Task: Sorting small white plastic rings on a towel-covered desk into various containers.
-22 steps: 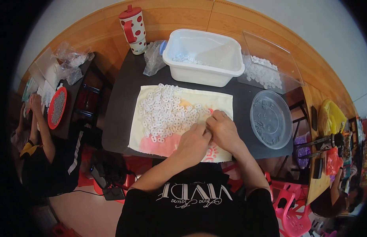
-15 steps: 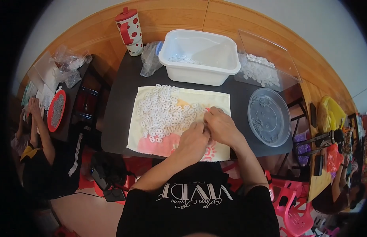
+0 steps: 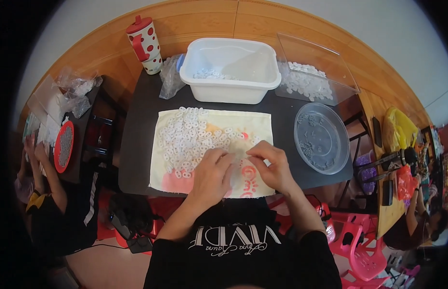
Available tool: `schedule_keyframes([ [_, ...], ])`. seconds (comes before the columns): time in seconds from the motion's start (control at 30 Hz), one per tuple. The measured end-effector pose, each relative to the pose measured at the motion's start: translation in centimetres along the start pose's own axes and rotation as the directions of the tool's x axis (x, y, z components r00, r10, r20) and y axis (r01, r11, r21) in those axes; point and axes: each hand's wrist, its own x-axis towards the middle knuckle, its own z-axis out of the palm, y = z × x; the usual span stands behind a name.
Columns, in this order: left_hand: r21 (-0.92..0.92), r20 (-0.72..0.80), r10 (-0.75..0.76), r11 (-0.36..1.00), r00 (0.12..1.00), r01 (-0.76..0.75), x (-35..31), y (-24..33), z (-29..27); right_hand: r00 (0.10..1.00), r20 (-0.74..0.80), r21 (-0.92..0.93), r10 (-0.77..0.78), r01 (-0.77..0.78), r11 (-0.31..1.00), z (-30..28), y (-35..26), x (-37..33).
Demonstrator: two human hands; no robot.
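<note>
A cream cloth [image 3: 262, 126] with pink and orange print lies on the dark table, and a pile of small white plastic pieces with two holes each [image 3: 183, 139] covers its left part. At the pile's right edge is my left hand [image 3: 209, 176], its fingers curled and pressed together. My right hand [image 3: 274, 168] is over the cloth's right side, thumb and forefinger closed in a pinch. The hands are apart. Whatever either one holds is too small or hidden to name. A pale blur shows between them.
Behind the cloth stands a white tub [image 3: 228, 89] with some pieces inside. A clear box of white discs [image 3: 308, 82] and a round clear tray of small grey parts [image 3: 322, 139] are to the right. A dotted tumbler [image 3: 147, 45] and plastic bag [image 3: 172, 77] stand back left. People sit at both sides.
My hands, close together before, have drawn apart, the left one going left and the right one slightly right. The whole view has shifted a little.
</note>
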Motion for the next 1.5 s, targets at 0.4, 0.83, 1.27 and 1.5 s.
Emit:
schedule_keyframes([
  [0.4, -0.819, 0.312, -0.153, 0.457, 0.938, 0.347, 0.2, -1.3, 0.6, 0.946, 0.074, -0.163, -0.317, 0.325, 0.932, -0.7, -2.7, -1.0],
  [0.83, -0.841, 0.291, -0.274, 0.384, 0.917, 0.382, -0.9, -1.9, 0.9, 0.985, -0.046, -0.792, 0.168, -0.139, 0.595, -14.1, 6.8, 0.9],
  [1.27, -0.895, 0.258, -0.425, 0.233, 0.868, 0.380, -1.3, -2.2, 2.0, 0.985, 0.058, -0.905, 0.162, -0.017, 0.425, -12.9, 7.5, 1.1],
  [1.5, -0.903, 0.387, -0.377, 0.031, 0.841, 0.429, -1.6, -2.6, 2.1, 0.954, -0.150, 0.295, 0.260, -0.207, 0.933, -6.0, -0.8, -0.4],
])
